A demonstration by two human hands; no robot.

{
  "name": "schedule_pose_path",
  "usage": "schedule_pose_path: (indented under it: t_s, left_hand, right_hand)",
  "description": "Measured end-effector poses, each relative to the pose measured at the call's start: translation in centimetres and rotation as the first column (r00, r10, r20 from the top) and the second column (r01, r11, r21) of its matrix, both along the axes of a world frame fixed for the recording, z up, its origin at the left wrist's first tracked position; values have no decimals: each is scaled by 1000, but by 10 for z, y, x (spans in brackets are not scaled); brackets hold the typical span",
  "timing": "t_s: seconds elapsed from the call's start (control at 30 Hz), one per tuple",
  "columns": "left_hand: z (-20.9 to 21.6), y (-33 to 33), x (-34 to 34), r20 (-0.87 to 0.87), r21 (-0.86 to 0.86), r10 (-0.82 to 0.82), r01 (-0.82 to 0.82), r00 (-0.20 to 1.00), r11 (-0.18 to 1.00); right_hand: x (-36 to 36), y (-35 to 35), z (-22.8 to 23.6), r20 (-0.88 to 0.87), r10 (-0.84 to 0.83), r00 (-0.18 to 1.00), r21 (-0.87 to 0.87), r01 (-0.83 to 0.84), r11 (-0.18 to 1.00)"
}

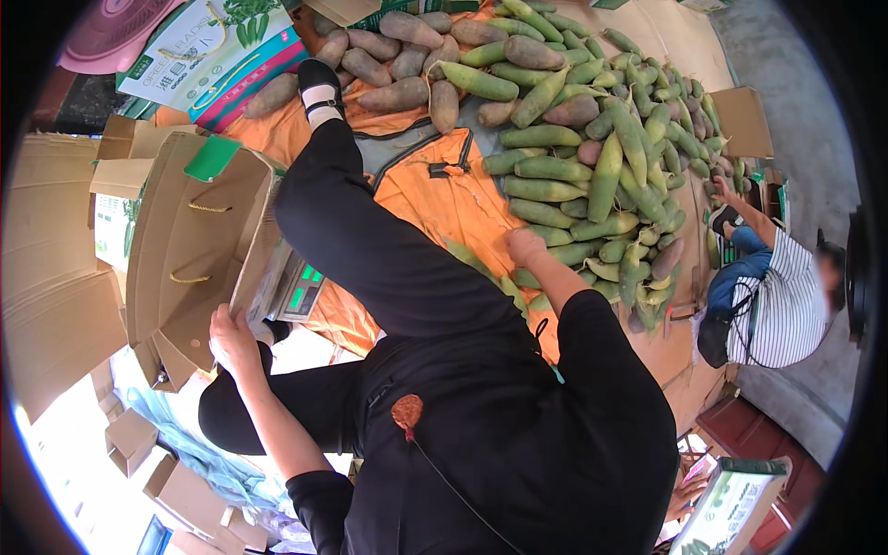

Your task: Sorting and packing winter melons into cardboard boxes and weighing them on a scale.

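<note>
An open brown cardboard box point(199, 240) with yellow rope handles stands tilted at my left, beside a digital scale point(298, 289) with green-lit displays. At the near edge of this box is my left hand point(233, 342), its fingers closed on the cardboard. My right hand point(525, 246) reaches down at the left edge of a big heap of green radishes point(546, 190). Its fingers are curled and partly hidden, so I cannot tell whether a radish is in them. Just left of that hand, a green radish point(472, 260) lies on the orange sheet point(421, 208).
Brownish-purple radishes point(398, 95) lie beyond my outstretched leg. Printed gift boxes point(208, 60) and a pink basin point(116, 37) stand far left. More cartons point(55, 268) are at the left. Another person point(777, 301) crouches right of the heap, and a printed box point(731, 504) is lower right.
</note>
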State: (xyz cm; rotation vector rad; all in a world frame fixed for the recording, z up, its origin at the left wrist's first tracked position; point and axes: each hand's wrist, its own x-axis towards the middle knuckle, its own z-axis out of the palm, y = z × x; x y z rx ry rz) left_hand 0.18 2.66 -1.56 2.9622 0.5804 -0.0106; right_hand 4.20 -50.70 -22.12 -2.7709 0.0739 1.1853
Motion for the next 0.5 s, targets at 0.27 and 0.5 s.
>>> schedule_pose_path:
  t_s: [0.27, 0.5]
  left_hand:
    - [-3, 1, 0, -8, 26, 48, -47, 999, 999]
    - [6, -11, 8, -73, 56, 98, -94, 993, 994]
  right_hand:
    - [22, 0, 9, 21, 331, 943, -248, -316, 916]
    - [-11, -7, -17, 11, 529, 849, -222, -514, 829]
